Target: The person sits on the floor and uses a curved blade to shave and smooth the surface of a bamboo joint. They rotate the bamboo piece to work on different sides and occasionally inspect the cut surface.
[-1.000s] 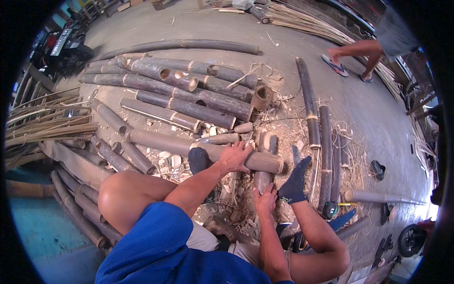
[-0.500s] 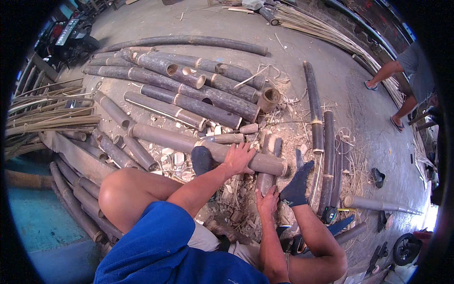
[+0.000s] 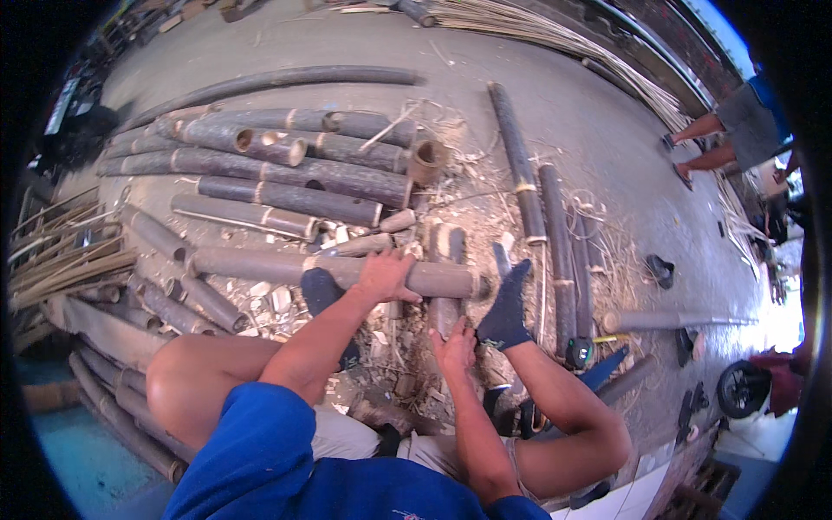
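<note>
A long brown bamboo pole [image 3: 260,263] lies crosswise before me. My left hand [image 3: 386,276] grips it from above near its right end, fingers over the far side and thumb on the near side. Under that end a short bamboo piece [image 3: 446,310] points away from me, with a pale cut patch at its far part. At its near end rests my right hand [image 3: 453,347], fingers apart and touching the bamboo. My feet in dark socks flank the work: the left foot [image 3: 322,295] is by the pole, the right foot [image 3: 505,312] beside the short piece.
Cut bamboo poles [image 3: 286,173] lie stacked beyond, some with holes. Pale chips [image 3: 277,299] litter the floor. More poles [image 3: 559,251], a tape measure [image 3: 579,352] and a dark blue blade-like tool [image 3: 604,370] lie right. Split strips [image 3: 69,234] are heaped left. Another person [image 3: 728,139] stands far right.
The whole view has shifted, so the scene sits further left. My left hand keeps its place on the pole. My right hand's fingers look more spread at the short piece's near end.
</note>
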A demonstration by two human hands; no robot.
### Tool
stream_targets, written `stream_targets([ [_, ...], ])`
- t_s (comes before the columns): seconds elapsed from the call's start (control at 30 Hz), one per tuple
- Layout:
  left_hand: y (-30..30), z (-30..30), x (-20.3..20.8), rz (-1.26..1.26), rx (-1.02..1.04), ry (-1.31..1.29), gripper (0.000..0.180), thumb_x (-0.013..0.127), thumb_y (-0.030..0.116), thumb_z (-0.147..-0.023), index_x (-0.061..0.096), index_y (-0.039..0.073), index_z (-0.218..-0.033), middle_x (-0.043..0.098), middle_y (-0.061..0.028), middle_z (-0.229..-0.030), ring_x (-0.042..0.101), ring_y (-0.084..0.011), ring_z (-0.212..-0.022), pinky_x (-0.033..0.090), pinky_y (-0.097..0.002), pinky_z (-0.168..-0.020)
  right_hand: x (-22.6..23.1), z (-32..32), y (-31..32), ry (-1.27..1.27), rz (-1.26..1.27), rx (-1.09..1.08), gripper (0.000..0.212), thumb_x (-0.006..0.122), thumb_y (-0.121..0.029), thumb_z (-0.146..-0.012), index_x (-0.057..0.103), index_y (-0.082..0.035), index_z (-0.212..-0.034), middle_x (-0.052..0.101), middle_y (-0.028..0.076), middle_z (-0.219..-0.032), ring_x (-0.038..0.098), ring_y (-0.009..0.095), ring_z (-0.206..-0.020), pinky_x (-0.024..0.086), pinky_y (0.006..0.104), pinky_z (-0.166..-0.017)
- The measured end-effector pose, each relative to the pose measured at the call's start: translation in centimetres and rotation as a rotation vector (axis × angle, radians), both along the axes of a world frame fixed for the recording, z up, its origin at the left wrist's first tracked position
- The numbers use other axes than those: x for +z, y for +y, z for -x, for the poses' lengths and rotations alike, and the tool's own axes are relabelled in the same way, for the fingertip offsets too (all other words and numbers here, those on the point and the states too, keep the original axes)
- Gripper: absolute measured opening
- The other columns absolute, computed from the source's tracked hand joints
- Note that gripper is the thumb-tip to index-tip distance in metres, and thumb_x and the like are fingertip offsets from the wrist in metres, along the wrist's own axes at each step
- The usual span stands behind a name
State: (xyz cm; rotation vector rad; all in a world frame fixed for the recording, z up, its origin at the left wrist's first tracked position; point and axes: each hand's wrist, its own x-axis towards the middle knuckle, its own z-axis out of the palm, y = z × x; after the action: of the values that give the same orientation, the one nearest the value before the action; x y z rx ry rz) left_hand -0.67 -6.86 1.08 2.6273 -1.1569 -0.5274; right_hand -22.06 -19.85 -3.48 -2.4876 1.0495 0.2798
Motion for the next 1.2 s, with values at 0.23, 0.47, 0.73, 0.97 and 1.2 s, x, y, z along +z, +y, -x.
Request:
stream_targets([
  [0.23,-0.3,-0.7,0.2,-0.051,0.007,0.133,0.088,0.083,0.066,-0.065,0.059,0.011,-0.129,0.066,-0.0184,-0.125,0.060,-0.0369,-0.123,0.045,-0.0560,-0.100,0.3,0.3,0.1,-0.061,-0.059,0.006,0.092,0.073,-0.051,-0.087,0.037,0.002,-0.154,0.050,0.031,-0.136,0.051,0.048,-0.124,0.047,0.0564,-0.099],
  [0.47,-0.4,1.1,0.1,-0.018,0.050,-0.043,0.090,0.088,0.060,-0.062,0.057,0.015,-0.134,0.062,-0.0144,-0.124,0.057,-0.0358,-0.123,0.045,-0.0596,-0.096,0.7,0.0,0.0,-0.029,-0.111,-0.018,0.092,0.073,-0.050,-0.088,0.034,0.000,-0.156,0.048,0.029,-0.139,0.048,0.048,-0.128,0.047,0.0586,-0.100],
  [0.73,-0.7,1.0,0.1,-0.063,0.053,0.013,0.092,0.088,0.061,-0.063,0.055,0.014,-0.136,0.062,-0.0161,-0.129,0.055,-0.0360,-0.127,0.042,-0.0615,-0.100,0.7,-0.2,0.0,-0.022,-0.062,-0.011,0.092,0.073,-0.050,-0.088,0.036,0.002,-0.153,0.050,0.031,-0.137,0.051,0.048,-0.125,0.048,0.0575,-0.099],
  [0.97,-0.5,1.6,-0.2,-0.059,0.088,-0.003,0.089,0.087,0.061,-0.063,0.057,0.015,-0.133,0.064,-0.0160,-0.129,0.057,-0.0357,-0.125,0.042,-0.0611,-0.099,0.8,0.2,0.0,-0.045,-0.036,0.032,0.090,0.074,-0.049,-0.087,0.040,0.003,-0.151,0.053,0.029,-0.132,0.053,0.048,-0.122,0.050,0.0573,-0.097],
  [1.2,0.1,3.2,-0.8,-0.039,0.080,-0.071,0.083,0.088,0.059,-0.062,0.060,0.016,-0.127,0.066,-0.0118,-0.124,0.058,-0.0336,-0.124,0.043,-0.0591,-0.096,0.3,1.7,0.6,-0.080,-0.037,0.050,0.091,0.074,-0.049,-0.087,0.039,0.006,-0.151,0.052,0.033,-0.133,0.054,0.050,-0.120,0.048,0.0572,-0.099],
])
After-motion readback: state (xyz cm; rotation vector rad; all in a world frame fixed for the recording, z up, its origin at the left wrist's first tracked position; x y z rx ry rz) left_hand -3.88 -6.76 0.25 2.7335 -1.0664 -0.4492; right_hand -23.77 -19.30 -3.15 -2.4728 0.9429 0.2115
